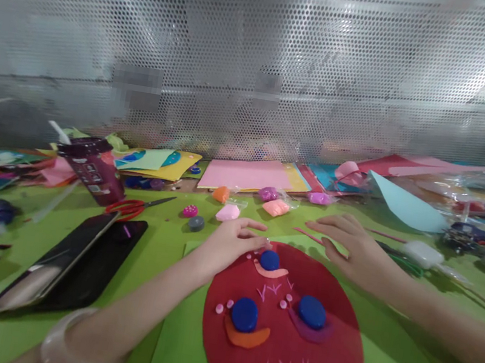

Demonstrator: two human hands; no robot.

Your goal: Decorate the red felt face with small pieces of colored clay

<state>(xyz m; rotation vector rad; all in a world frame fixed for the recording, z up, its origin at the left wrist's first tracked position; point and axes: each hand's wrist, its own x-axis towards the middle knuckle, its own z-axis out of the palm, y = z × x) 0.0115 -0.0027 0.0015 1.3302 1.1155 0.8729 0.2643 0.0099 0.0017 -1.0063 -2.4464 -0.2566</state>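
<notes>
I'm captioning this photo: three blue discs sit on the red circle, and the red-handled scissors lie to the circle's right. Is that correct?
Not quite: the head view shows the red-handled scissors to the left of the red circle. Three blue discs do sit on it.

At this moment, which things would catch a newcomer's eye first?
The red circle on green paper draws the eye first, with three blue discs on it and the left hand at its far edge. A shiny panel spans the background, and a dark cup stands at left.
</notes>
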